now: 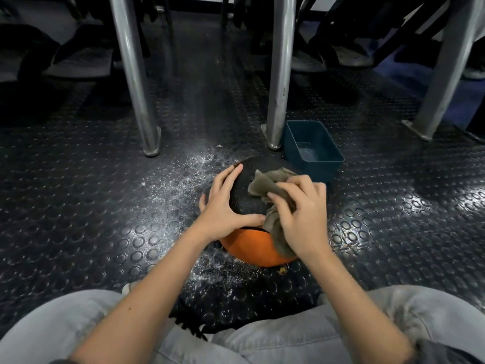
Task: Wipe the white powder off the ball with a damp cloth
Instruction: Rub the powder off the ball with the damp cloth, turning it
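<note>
My left hand [223,206] lies on the left side of the one ball [249,248], fingers spread and straight against its black half. The ball, black on the far side and orange near me, sits on the floor ahead of my two knees [52,329]. One grey-brown cloth [265,183] is draped over the ball's upper right. My right hand [301,216] bunches the cloth, fingers curled round the folds and holding it against the ball. Just beyond, to the right, stands one dark blue tub [315,153] with a little water in it. Three metal posts [133,74] rise behind. The floor [78,206] is black studded rubber, dusted with white powder [183,174] around the ball; the room beyond is dim.
</note>
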